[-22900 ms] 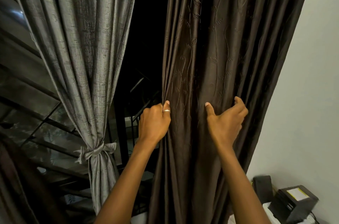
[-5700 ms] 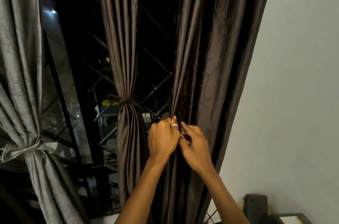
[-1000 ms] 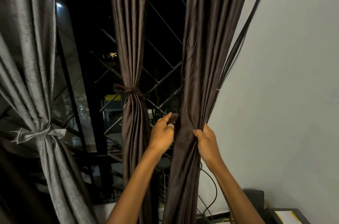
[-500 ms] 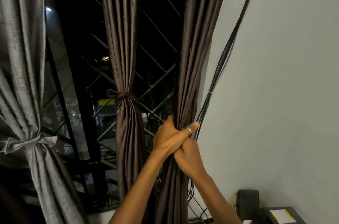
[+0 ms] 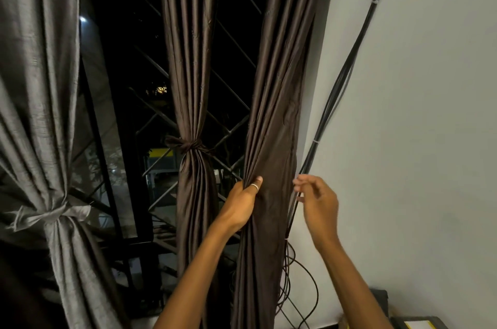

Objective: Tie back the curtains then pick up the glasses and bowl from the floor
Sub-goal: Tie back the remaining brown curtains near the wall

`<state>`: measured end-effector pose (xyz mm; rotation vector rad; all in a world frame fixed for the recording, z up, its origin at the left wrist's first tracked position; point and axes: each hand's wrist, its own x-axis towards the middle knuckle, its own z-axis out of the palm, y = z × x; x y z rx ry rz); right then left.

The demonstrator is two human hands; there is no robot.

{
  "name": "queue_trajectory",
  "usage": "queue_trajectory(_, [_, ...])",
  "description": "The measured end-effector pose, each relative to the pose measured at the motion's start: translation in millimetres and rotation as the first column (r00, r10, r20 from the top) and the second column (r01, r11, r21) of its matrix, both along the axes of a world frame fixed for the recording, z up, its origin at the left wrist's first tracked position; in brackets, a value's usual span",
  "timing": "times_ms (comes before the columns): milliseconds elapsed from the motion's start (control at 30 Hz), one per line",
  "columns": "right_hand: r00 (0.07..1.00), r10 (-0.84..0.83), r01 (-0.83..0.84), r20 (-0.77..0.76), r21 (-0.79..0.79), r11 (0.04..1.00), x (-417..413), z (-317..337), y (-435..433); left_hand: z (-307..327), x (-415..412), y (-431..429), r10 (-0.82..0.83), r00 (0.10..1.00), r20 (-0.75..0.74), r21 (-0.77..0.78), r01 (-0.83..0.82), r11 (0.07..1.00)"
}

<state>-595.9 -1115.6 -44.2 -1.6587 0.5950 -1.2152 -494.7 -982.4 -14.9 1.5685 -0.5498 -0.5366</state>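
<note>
Left hand grips the gathered dark brown satin curtain; open right hand, three o'clock, might snag black wall cables.

- A room in a home, at its window by night.
- A grey curtain and brown curtains hang long, some tied with sashes.
- A metal grille crosses the dark panes.
- Black cables run down a white wall.
</note>
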Motion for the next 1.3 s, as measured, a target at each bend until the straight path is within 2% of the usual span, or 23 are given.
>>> queue_trajectory(67, [0.991,-0.133,0.132,-0.009,-0.041,0.990,3.2,14.8,-20.1,-2.7,4.1,1.9,-0.028,0.999,-0.026,0.000,0.028,1.000])
queue_trajectory(133, [0.985,-0.132,0.122,-0.109,-0.093,0.988,8.8,29.1,-38.3,-3.4,5.7,2.9,-0.049,0.998,-0.025,-0.005,0.049,0.999])
queue_trajectory(233, [0.938,0.051,-0.108,-0.342,-0.151,0.983,18.8,46.2,-47.8,-3.6,5.9,3.2,-0.094,0.995,-0.036,-0.039,0.092,0.995])
queue_trajectory(300, [0.858,0.241,-0.307,-0.455,-0.078,0.948,22.0,54.4,-42.5,-1.7,4.5,4.7,-0.111,0.993,-0.037,-0.051,0.109,0.993])
queue_trajectory(400, [0.712,0.465,-0.486,-0.526,0.110,0.867,24.0,51.8,-41.0,-0.7,7.1,6.6,-0.099,0.995,-0.030,-0.060,0.097,0.994])
queue_trajectory(500, [0.657,0.553,-0.510,-0.512,0.238,0.827,22.8,43.8,-37.5,1.2,11.0,9.3,-0.102,0.994,-0.027,-0.076,0.099,0.992])
queue_trajectory(600, [0.674,0.544,-0.483,-0.499,0.260,0.836,22.1,39.7,-36.0,0.3,14.4,10.0,-0.092,0.995,-0.027,-0.082,0.090,0.993])
queue_trajectory(733, [0.681,0.483,-0.466,-0.550,0.184,0.866,19.4,45.2,-40.6,-1.4,11.4,6.4,-0.072,0.997,-0.012,-0.087,0.071,0.994])
queue_trajectory(900, [0.678,0.335,-0.421,-0.654,0.028,0.907,10.9,53.8,-54.0,-2.0,8.2,2.6,-0.069,0.997,0.023,-0.038,0.070,0.997])
queue_trajectory(1033, [0.637,0.131,-0.335,-0.759,-0.120,0.935,1.9,55.2,-60.7,-3.4,4.4,-1.5,-0.047,0.998,0.052,-0.007,0.047,0.999])
queue_trajectory(1133, [0.683,0.004,-0.211,-0.730,-0.192,0.959,-3.5,56.2,-49.1,-6.5,3.8,-5.7,-0.048,0.991,0.122,0.042,0.044,0.998])
queue_trajectory(1200, [0.765,0.006,-0.121,-0.644,-0.134,0.984,-9.1,56.4,-32.2,-9.5,5.2,-9.3,-0.039,0.984,0.174,0.093,0.022,0.995])
queue_trajectory(1300, [0.882,0.174,-0.131,-0.437,0.127,0.983,-16.6,51.0,-1.8,-12.9,6.9,-11.7,0.004,0.965,0.262,0.155,-0.046,0.987])
